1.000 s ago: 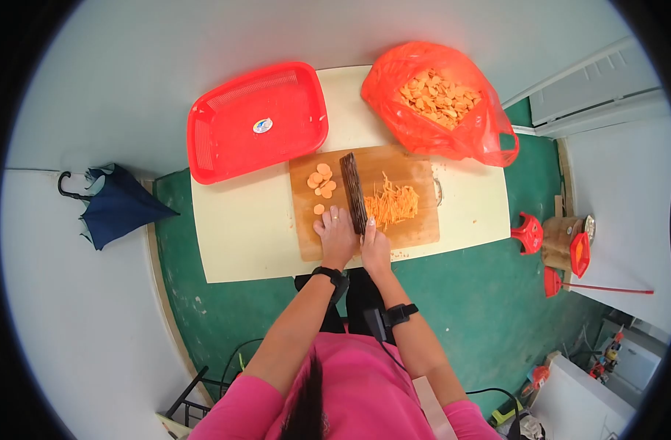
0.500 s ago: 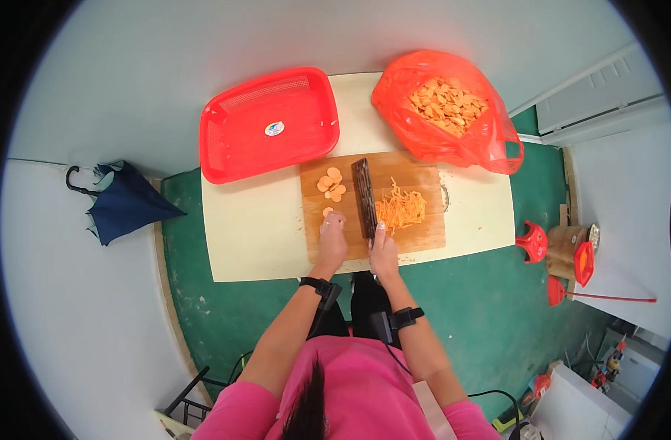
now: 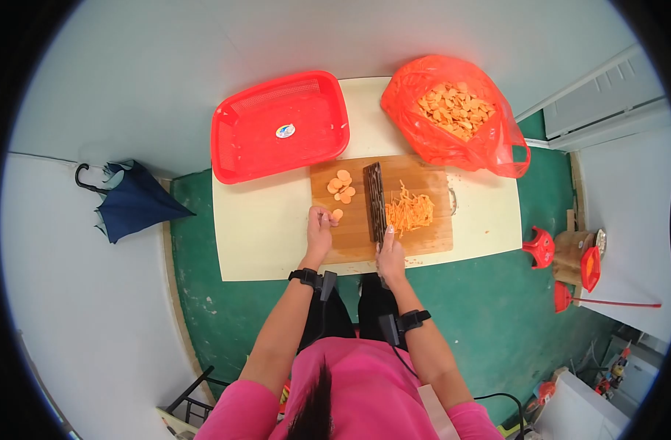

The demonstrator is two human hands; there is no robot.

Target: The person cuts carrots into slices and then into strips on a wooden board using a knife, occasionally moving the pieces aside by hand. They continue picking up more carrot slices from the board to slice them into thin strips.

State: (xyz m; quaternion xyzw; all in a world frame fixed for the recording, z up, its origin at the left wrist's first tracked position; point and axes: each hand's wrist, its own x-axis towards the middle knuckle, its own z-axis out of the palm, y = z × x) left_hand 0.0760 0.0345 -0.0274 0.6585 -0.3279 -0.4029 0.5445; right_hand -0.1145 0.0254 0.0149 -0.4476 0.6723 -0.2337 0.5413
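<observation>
My right hand (image 3: 390, 257) grips the handle of a dark-bladed cleaver (image 3: 375, 202), which lies across the middle of a wooden cutting board (image 3: 350, 246). Right of the blade sits a heap of orange shreds (image 3: 410, 210). Several round orange slices (image 3: 341, 186) rest on the board's upper left. My left hand (image 3: 319, 229) is at the board's left edge, fingers bent together beside a single slice (image 3: 338, 215); whether they pinch anything is too small to make out.
A red basket (image 3: 280, 158) stands at the table's back left, and a red plastic bag (image 3: 405, 95) full of orange slices (image 3: 456, 110) at the back right. A folded blue umbrella (image 3: 140, 204) leans at the left wall. A red stool (image 3: 541, 247) is on the floor at right.
My left hand has moved left, off the lone slice to the board's edge. The cleaver stays between slices and shreds. The whole view has shifted slightly.
</observation>
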